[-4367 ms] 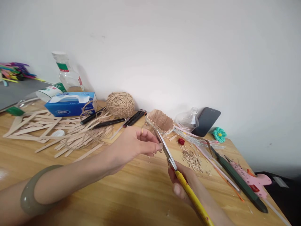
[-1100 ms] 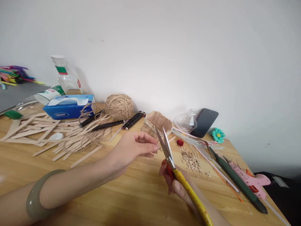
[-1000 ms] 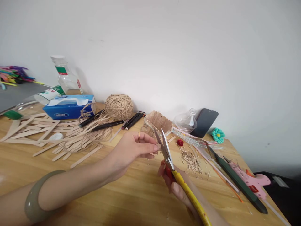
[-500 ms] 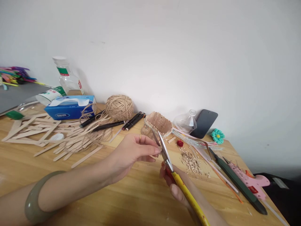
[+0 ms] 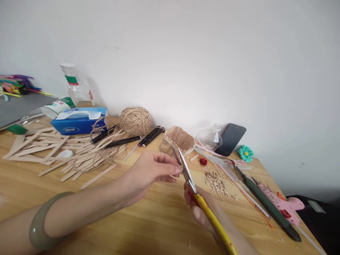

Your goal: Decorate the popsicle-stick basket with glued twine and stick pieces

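My right hand [image 5: 200,209] grips yellow-handled scissors [image 5: 209,212], whose blades point up and away, slightly parted. At the blades, my left hand [image 5: 156,168] has thumb and fingers pinched together; whatever lies between the fingertips is too small or hidden to make out. Just beyond the blade tips sits a small basket of wooden pieces [image 5: 182,138] with a scalloped rim. To the right of the scissors lie a red rose [image 5: 203,161] and a scatter of small wood chips [image 5: 216,182].
Craft sticks [image 5: 39,145], a tissue box [image 5: 79,124], a twine ball [image 5: 135,120] and black markers [image 5: 151,136] spread left. Toward the right are a phone [image 5: 231,139], a teal flower [image 5: 245,153], a dark green tool [image 5: 271,205] and a pink glue gun [image 5: 281,203].
The scissor blades have come slightly closer together, and my right hand has shifted a little to the right. My left hand has hardly moved.
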